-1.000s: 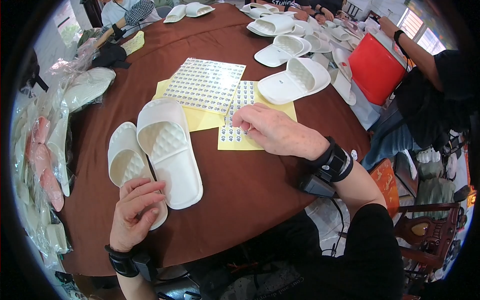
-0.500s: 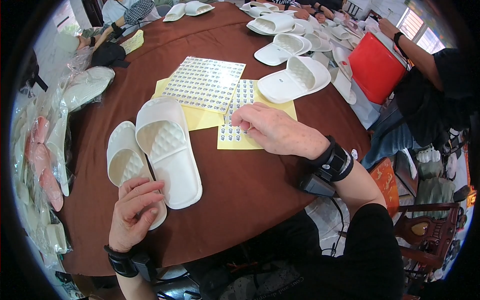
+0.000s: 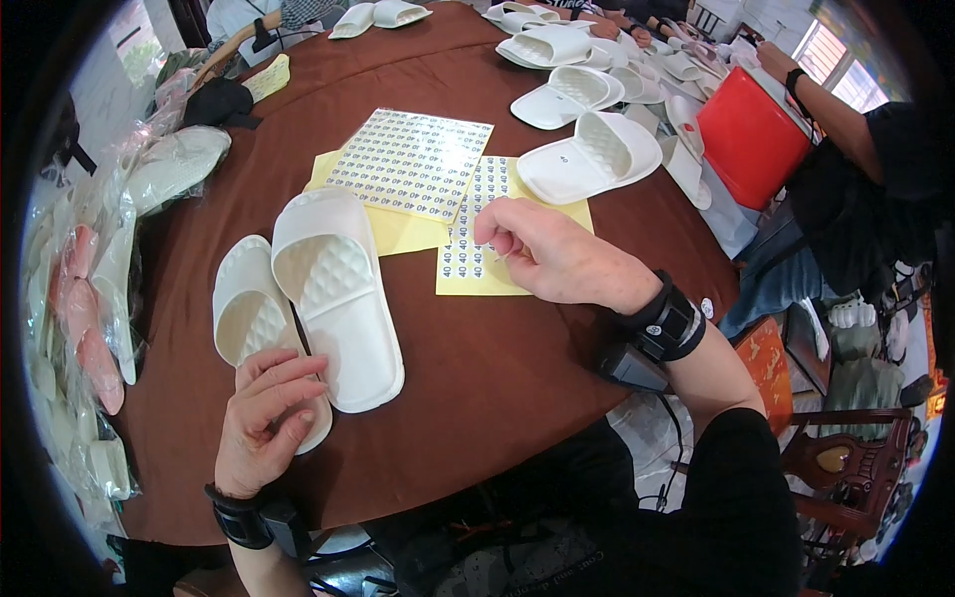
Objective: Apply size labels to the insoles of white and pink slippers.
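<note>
Two white slippers lie side by side on the brown table (image 3: 497, 368). My left hand (image 3: 264, 418) rests flat on the heel of the left slipper (image 3: 244, 318), fingers spread. The right slipper (image 3: 333, 289) overlaps its neighbour. My right hand (image 3: 547, 254) hovers over a yellow sticker sheet (image 3: 468, 269), thumb and forefinger pinched together at a small sticker; whether one is lifted I cannot tell. A larger sticker sheet (image 3: 413, 164) lies just behind.
A single white slipper (image 3: 592, 154) lies right of the sheets, more slippers (image 3: 557, 45) farther back. A red box (image 3: 751, 139) stands at the right by another person's arm (image 3: 826, 99). Bagged slippers (image 3: 99, 269) pile along the left edge.
My right hand has lifted slightly off the yellow sheet with fingers pinched. The left hand and slippers stay as they were.
</note>
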A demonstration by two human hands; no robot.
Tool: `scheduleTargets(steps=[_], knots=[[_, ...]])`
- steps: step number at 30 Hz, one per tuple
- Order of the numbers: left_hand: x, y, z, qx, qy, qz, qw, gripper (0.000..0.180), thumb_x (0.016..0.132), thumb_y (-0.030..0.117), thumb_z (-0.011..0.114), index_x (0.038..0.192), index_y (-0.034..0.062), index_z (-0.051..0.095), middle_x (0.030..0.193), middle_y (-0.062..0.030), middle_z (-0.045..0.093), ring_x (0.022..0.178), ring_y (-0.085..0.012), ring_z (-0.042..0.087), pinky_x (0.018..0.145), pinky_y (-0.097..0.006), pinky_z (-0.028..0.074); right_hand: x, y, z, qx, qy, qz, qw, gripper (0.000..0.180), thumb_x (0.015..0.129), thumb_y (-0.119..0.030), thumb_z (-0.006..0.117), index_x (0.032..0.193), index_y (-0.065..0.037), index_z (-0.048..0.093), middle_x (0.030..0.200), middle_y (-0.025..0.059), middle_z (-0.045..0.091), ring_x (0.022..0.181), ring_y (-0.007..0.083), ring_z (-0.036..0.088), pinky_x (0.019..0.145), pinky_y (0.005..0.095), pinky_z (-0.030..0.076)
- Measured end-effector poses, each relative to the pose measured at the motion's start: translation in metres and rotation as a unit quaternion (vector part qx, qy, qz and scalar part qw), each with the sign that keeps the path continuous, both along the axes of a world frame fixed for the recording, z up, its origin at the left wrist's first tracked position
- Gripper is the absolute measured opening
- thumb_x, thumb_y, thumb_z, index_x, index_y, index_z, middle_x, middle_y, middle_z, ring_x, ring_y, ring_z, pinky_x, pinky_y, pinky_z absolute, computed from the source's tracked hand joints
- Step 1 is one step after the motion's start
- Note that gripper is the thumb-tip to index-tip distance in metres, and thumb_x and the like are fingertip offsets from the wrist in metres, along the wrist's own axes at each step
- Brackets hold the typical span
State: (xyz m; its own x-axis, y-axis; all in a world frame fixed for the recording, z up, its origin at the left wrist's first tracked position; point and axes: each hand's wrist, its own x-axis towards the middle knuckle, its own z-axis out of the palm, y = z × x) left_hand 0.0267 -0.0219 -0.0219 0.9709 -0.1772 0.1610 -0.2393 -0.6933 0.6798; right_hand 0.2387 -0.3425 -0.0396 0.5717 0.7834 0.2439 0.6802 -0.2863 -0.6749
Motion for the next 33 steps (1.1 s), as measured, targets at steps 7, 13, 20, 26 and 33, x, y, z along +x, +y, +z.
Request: scheduleTargets(steps=[7,13,20,26,33], knots=[[0.000,-0.002,0.003,0.002,-0.004,-0.003,1.000,0.030,0.078,0.004,0.066,0.107,0.0069,0.073,0.125,-0.0086,0.069,0.122,-0.0335,0.052,0.107,-0.043,0.038,-0.007,-0.001,0.014,0.023,0.086,-0.012,0.996,0.033,0.082,0.012,0.052,0.110,-0.006,0.054,0.095,0.0011,0.051,0.085,0.0099,0.050,0.075,0.0252,0.045],[-0.003,0.001,-0.002,0.006,-0.002,-0.008,1.000,0.033,0.079,0.002,0.065,0.111,0.0071,0.072,0.129,-0.0078,0.067,0.126,-0.0325,0.051,0.110,-0.046,0.035,-0.037,0.014,0.043,0.065,0.238,0.056,0.968,0.033,0.083,0.011,0.052,0.111,-0.006,0.053,0.099,0.0009,0.056,0.088,0.0088,0.053,0.079,0.0238,0.045],[-0.002,0.003,-0.005,-0.011,-0.037,-0.026,0.999,0.030,0.083,0.002,0.066,0.111,0.0101,0.072,0.128,-0.0042,0.067,0.122,-0.0305,0.052,0.108,-0.043,0.037,-0.056,0.069,0.048,0.025,0.287,0.125,0.949,0.034,0.085,0.007,0.050,0.117,-0.005,0.053,0.100,0.0036,0.061,0.088,0.0104,0.057,0.078,0.0245,0.046],[-0.003,0.005,-0.007,-0.021,-0.036,-0.035,0.999,0.029,0.083,0.004,0.067,0.112,0.0083,0.071,0.129,-0.0070,0.067,0.126,-0.0300,0.051,0.109,-0.043,0.036,-0.051,0.098,0.046,-0.061,0.284,0.087,0.953,0.035,0.085,0.002,0.049,0.120,-0.002,0.051,0.099,0.0040,0.064,0.081,0.0081,0.057,0.064,0.0239,0.046],[-0.004,0.005,-0.008,-0.017,-0.044,-0.037,0.998,0.028,0.084,0.005,0.068,0.111,0.0084,0.071,0.130,-0.0066,0.067,0.126,-0.0298,0.051,0.110,-0.043,0.034,-0.049,0.108,0.029,-0.030,0.188,0.081,0.978,0.030,0.086,0.004,0.048,0.116,-0.002,0.052,0.096,0.0054,0.065,0.086,0.0123,0.061,0.074,0.0274,0.050]])
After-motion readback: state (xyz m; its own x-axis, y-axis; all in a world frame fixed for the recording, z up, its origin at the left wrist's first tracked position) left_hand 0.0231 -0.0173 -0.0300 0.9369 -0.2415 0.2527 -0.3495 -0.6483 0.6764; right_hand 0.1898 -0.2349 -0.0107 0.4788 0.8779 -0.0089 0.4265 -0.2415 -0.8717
